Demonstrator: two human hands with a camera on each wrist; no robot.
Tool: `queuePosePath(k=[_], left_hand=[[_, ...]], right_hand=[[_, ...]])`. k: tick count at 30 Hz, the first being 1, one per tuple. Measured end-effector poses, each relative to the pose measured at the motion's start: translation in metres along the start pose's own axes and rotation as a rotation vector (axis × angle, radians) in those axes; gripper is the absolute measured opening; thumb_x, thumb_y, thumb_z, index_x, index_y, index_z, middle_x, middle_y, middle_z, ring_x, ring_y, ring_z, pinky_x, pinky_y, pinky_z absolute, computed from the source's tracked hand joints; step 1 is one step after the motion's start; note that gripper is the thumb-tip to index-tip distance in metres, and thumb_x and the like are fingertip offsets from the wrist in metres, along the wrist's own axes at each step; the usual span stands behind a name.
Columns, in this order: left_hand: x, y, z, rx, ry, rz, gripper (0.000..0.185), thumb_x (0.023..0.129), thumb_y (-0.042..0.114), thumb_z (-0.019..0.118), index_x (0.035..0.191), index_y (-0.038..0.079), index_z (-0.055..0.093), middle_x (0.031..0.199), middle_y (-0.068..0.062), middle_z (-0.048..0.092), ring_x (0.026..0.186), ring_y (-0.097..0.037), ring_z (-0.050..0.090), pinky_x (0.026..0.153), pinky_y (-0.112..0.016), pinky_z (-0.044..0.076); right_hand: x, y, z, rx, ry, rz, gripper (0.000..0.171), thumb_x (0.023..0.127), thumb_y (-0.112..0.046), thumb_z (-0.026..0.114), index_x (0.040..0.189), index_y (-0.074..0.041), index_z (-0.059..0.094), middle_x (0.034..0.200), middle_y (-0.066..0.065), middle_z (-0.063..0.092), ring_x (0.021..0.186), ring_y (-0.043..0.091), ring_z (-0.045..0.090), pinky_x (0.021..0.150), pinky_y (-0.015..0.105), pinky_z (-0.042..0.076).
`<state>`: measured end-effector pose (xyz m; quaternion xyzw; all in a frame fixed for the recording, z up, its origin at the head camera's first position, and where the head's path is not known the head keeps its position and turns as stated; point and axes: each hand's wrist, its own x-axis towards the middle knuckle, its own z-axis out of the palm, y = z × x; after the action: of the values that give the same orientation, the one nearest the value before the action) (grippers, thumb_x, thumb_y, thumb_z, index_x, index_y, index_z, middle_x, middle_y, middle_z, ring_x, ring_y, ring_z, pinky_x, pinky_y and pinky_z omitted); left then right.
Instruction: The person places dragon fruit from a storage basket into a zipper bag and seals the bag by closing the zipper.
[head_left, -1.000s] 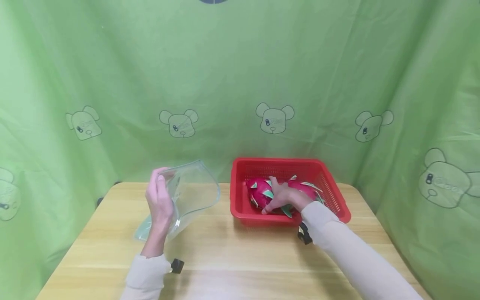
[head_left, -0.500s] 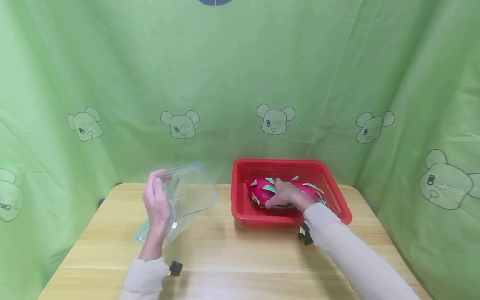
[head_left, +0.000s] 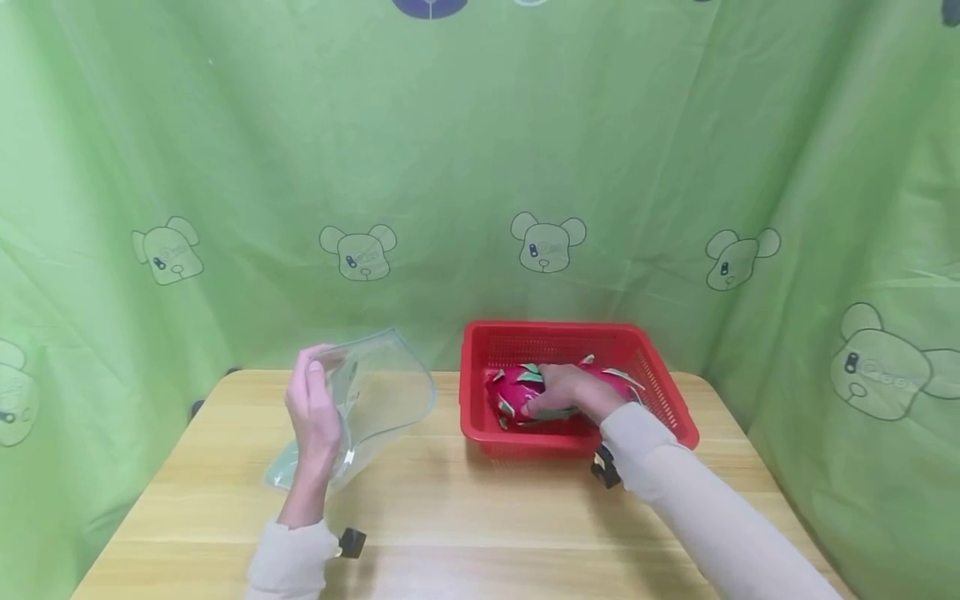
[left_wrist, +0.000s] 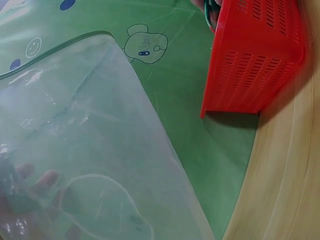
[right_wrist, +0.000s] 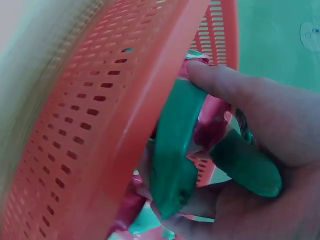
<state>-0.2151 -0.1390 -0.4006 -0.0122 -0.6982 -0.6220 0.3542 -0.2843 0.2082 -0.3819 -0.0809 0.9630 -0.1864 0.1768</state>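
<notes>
My left hand (head_left: 315,412) holds a clear plastic bag (head_left: 393,387) by its side, over the left part of the table; the bag's mouth gapes to the right. In the left wrist view the clear film (left_wrist: 115,125) covers much of the picture, with fingers (left_wrist: 45,181) showing dimly through it. My right hand (head_left: 566,392) reaches into a red basket (head_left: 474,425) and grips a pink dragon fruit (head_left: 510,396) with green scales. Up close, the thumb and fingers curl round the fruit's green-tipped end (right_wrist: 175,145). Another dragon fruit (head_left: 621,383) lies to the right, partly behind the hand.
The basket, with perforated walls (left_wrist: 245,75), stands at the back right of a wooden table (head_left: 465,517). A green curtain (head_left: 450,167) printed with bear heads hangs behind and on both sides.
The right hand's fingers have drawn in from a spread pose and closed round the left dragon fruit, which has turned slightly. The left hand and bag have hardly moved.
</notes>
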Motion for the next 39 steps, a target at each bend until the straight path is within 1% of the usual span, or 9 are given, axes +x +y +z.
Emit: queuePosePath(k=[4,8,11,17,19,26,31,37,39], left_hand=[[0.000,-0.001,0.000,-0.002,-0.003,0.002,0.037,0.109,0.017,0.033,0.122,-0.001,0.063,0.116,-0.014,0.070,0.101,-0.033,0.060,0.099,-0.043,0.044],[-0.001,-0.001,0.000,-0.006,-0.008,0.002,0.036,0.109,0.016,0.033,0.121,0.000,0.063,0.116,-0.016,0.069,0.109,-0.025,0.062,0.102,-0.042,0.043],[-0.001,-0.001,0.000,-0.008,-0.003,-0.006,0.036,0.109,0.017,0.034,0.121,0.000,0.063,0.116,-0.014,0.070,0.109,-0.024,0.062,0.102,-0.044,0.043],[-0.005,-0.004,-0.001,-0.016,-0.003,-0.021,0.035,0.108,0.016,0.034,0.119,0.000,0.064,0.115,-0.013,0.069,0.109,-0.021,0.061,0.106,-0.045,0.040],[-0.006,-0.005,-0.001,-0.020,-0.004,-0.026,0.035,0.108,0.015,0.034,0.119,0.000,0.064,0.114,-0.013,0.069,0.109,-0.020,0.061,0.106,-0.046,0.040],[-0.006,-0.006,0.000,-0.036,-0.006,-0.029,0.034,0.108,0.015,0.034,0.119,0.001,0.063,0.115,-0.014,0.069,0.110,-0.022,0.062,0.107,-0.047,0.040],[-0.005,-0.005,-0.001,-0.043,0.005,-0.028,0.034,0.108,0.014,0.034,0.119,0.000,0.063,0.114,-0.014,0.069,0.110,-0.020,0.062,0.106,-0.047,0.041],[-0.004,-0.005,-0.001,-0.017,0.015,-0.028,0.035,0.109,0.017,0.034,0.119,0.002,0.064,0.115,-0.011,0.069,0.110,-0.017,0.060,0.105,-0.043,0.041],[-0.004,-0.006,-0.002,-0.005,0.026,-0.025,0.035,0.109,0.018,0.034,0.121,0.003,0.064,0.116,-0.011,0.069,0.099,-0.023,0.059,0.100,-0.043,0.042]], right_hand=[[-0.002,-0.004,-0.001,-0.124,0.052,0.003,0.094,0.080,-0.046,0.083,0.151,0.002,0.044,0.135,0.022,0.059,0.120,0.036,0.056,0.101,0.053,0.050],[-0.003,-0.004,-0.003,-0.185,0.063,0.036,0.088,0.081,-0.052,0.080,0.145,0.001,0.052,0.127,0.021,0.063,0.110,0.034,0.059,0.096,0.053,0.052],[-0.002,-0.002,-0.003,-0.178,0.055,0.038,0.086,0.083,-0.052,0.079,0.144,0.002,0.052,0.121,0.020,0.065,0.105,0.033,0.061,0.094,0.053,0.053],[0.001,0.005,0.004,-0.097,0.069,0.013,0.069,0.086,-0.048,0.077,0.127,0.003,0.057,0.082,0.009,0.068,0.077,0.023,0.065,0.077,0.041,0.053],[0.002,0.007,0.006,-0.066,0.082,-0.005,0.063,0.086,-0.046,0.078,0.122,0.003,0.059,0.076,0.006,0.067,0.070,0.021,0.065,0.072,0.037,0.051],[0.002,0.016,0.008,-0.008,0.136,-0.037,0.055,0.085,-0.043,0.078,0.113,0.002,0.064,0.086,0.007,0.064,0.076,0.021,0.059,0.068,0.035,0.050],[0.001,0.022,0.009,0.075,0.113,-0.016,0.057,0.085,-0.047,0.079,0.113,0.000,0.064,0.089,0.009,0.065,0.079,0.023,0.060,0.066,0.035,0.052],[-0.004,0.031,0.007,0.263,0.102,0.024,0.065,0.087,-0.045,0.079,0.126,0.002,0.058,0.107,0.016,0.064,0.091,0.029,0.062,0.067,0.041,0.060],[-0.005,0.034,0.006,0.304,0.115,0.020,0.069,0.087,-0.044,0.079,0.131,0.004,0.055,0.112,0.018,0.062,0.090,0.029,0.063,0.066,0.042,0.061]])
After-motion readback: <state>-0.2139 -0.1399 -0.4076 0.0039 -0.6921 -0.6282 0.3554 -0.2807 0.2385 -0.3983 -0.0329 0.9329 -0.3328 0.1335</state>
